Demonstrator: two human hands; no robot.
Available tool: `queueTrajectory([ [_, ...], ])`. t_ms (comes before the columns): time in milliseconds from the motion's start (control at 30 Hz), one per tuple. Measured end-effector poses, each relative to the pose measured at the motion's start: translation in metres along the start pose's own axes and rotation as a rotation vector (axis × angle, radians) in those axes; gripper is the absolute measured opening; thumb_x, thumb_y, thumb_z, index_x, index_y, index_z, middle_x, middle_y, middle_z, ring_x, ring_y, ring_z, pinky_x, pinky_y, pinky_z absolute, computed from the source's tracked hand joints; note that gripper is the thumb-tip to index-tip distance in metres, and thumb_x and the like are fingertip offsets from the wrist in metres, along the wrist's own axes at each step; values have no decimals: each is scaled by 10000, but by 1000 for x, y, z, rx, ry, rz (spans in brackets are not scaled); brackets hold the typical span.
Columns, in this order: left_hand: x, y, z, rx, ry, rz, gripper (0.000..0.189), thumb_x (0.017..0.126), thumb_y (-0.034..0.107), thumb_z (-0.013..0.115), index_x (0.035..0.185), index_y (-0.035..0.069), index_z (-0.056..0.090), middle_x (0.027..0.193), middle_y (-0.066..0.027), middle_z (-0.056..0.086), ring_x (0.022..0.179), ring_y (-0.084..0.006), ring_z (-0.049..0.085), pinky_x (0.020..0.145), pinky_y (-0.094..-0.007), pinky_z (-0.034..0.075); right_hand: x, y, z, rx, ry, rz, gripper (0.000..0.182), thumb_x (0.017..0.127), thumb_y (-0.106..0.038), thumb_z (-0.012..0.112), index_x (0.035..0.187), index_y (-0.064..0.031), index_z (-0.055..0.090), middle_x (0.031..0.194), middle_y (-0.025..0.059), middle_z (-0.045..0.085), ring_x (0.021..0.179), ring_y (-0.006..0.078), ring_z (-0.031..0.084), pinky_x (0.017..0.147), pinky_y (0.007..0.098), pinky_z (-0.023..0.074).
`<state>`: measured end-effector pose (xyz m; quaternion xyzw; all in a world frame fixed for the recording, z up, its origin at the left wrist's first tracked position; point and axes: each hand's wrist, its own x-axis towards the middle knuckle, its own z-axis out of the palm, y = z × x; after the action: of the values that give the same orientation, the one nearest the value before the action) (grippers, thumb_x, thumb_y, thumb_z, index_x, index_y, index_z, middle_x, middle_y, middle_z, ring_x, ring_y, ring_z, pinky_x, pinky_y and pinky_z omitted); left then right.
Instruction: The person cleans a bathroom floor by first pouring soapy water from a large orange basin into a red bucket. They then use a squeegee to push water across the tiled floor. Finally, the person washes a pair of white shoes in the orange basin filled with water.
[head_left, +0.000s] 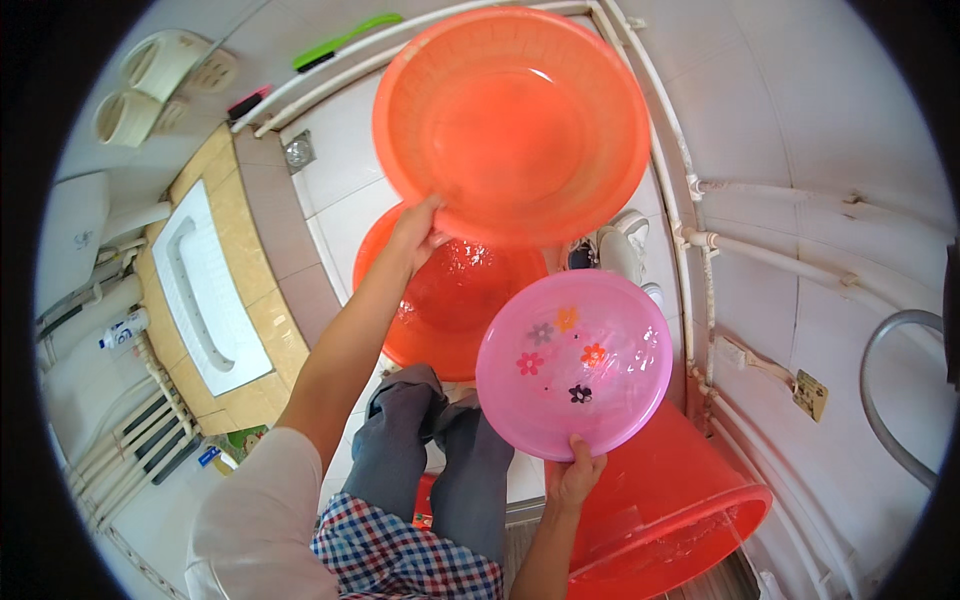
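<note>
My left hand (417, 234) grips the near rim of an orange plastic basin (514, 142), raised at the top of the view with its inside facing me. A pink plastic basin (555, 409) with printed flowers is held by its near rim in my right hand (576, 476); its inner surface looks wet. Between and below them, a second orange basin (375, 262) stands on the floor before my knees, with rippled water in it. The raised orange basin hides part of its far side, and the pink basin overlaps its right side.
A large red tub (667, 465) with water stands at my right. White shoes (626, 247) sit near the wall pipes (667, 127). At left, a squat toilet (206, 300) is set in a tiled step (274, 262). A green brush (345, 41) hangs at the far wall; a grey hose (874, 397) curves at right.
</note>
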<state>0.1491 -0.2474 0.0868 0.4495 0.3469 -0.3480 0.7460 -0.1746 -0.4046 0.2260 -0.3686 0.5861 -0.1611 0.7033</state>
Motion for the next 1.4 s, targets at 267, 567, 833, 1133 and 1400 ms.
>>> queueTrajectory([
  [267,-145,12,-89,422,291,309,314,752,125,519,1038,-3,492,831,-78,581,669,-133,563,498,-241,434,-82,-45,19,-51,-141,-58,210,715,51,501,923,27,504,889,60,536,800,151,525,705,285,448],
  [567,-209,0,-125,340,174,57,315,737,114,541,1016,-29,511,890,-125,587,737,-196,588,549,-290,492,-118,-22,6,-266,-219,-127,168,703,37,505,870,25,518,832,63,532,755,127,495,673,259,417],
  [833,-211,-44,-163,354,151,-46,309,707,63,539,996,-40,508,849,-108,583,677,-185,580,479,-282,471,-158,-18,15,-385,-157,-93,206,695,29,495,899,47,512,823,52,531,705,118,488,621,240,397],
  [1133,-307,-76,-254,106,152,38,439,705,21,509,1135,-20,429,941,-99,567,718,-177,587,595,-287,508,-184,-40,-5,-344,-87,-110,321,682,45,472,1001,71,468,919,121,529,807,192,529,704,295,444],
  [1400,-264,-72,-212,454,360,72,288,730,51,502,1004,-36,518,858,-118,604,742,-204,596,604,-289,491,-190,-51,-19,-335,-139,-183,293,696,40,484,985,84,476,940,124,520,852,191,509,784,307,410],
])
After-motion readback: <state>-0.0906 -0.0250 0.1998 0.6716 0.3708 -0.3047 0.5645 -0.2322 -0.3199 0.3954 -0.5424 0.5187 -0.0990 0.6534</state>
